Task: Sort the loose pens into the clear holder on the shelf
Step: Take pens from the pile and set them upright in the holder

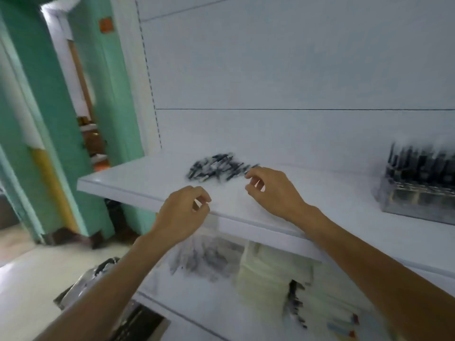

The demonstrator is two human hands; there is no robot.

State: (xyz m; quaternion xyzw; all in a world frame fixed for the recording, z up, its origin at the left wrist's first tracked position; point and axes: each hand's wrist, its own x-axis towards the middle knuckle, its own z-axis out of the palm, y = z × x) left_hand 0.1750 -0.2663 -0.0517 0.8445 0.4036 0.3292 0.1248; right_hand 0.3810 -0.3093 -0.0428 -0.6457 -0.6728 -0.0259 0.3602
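Far left of the loose pens [216,167], a teal doorway [81,114] opens, all blurred. The pens lie in a dark heap on the white shelf [138,179], towards its back. In front of the heap and slightly left, the left hand [182,212] hovers over the shelf's front edge, fingers loosely curled, nothing visible in them. At the heap's right end is the right hand [270,190], well apart from the other, fingertips curled at the last pens; pinching or merely touching, the blur won't say. Far right of the heap stands the clear holder [418,193], dark pens upright inside.
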